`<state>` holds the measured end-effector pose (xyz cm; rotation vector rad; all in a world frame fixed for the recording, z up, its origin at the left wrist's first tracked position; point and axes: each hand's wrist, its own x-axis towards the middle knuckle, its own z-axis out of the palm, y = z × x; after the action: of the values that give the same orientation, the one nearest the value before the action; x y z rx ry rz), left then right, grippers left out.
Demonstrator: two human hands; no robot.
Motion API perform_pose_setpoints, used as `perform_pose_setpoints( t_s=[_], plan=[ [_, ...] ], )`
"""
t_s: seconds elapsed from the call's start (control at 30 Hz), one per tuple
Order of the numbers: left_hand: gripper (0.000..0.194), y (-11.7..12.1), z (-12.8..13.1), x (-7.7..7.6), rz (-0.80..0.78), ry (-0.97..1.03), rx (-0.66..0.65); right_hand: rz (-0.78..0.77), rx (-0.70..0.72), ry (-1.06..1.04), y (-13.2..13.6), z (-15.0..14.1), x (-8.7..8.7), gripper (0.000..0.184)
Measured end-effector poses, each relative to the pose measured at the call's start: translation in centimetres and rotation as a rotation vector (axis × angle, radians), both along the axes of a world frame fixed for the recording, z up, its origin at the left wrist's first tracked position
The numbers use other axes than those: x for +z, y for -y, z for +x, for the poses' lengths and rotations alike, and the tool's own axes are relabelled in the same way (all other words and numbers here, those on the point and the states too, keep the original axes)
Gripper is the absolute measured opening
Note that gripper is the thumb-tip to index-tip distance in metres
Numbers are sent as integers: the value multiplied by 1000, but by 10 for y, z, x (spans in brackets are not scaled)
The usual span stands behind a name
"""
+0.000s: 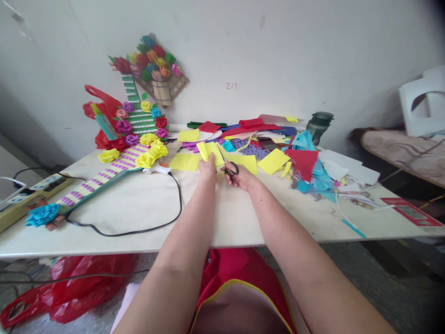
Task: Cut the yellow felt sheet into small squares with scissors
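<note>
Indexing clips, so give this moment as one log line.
left hand: holds yellow paper; right hand: holds scissors at paper; table: flowers left, blue scraps right

Arms (189,222) extended; left hand (207,167) pinching; right hand (240,176) curled.

A pale, faintly scuffed wall (264,55) stands behind a whitish table (139,204).

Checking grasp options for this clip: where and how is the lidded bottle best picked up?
Probably by wrapping the rounded body of the bottle just below its lid, coming from its right: it stands with that upper side exposed, while blue paper crowds its lower left.
</note>
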<state>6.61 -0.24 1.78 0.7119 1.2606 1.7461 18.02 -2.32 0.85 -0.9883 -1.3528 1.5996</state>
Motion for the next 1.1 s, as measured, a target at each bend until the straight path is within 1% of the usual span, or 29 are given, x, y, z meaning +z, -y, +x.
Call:
perform_pose_setpoints(
  t_s=[0.27,0.7,0.87,1.1],
  plan=[
    [19,-2,-1,-2,2,-7,10,1,-22,5,0,-1,0,43],
    [18,-6,-5,-5,-60,-46,19,24,-40,19,4,-2,2,41],
    [20,-7,-5,-6,-66,-61,22,21,-46,23,4,-2,1,41],
    [20,-4,-4,-4,-45,-52,11,5,-37,30,5,-3,3,45]
  ],
)
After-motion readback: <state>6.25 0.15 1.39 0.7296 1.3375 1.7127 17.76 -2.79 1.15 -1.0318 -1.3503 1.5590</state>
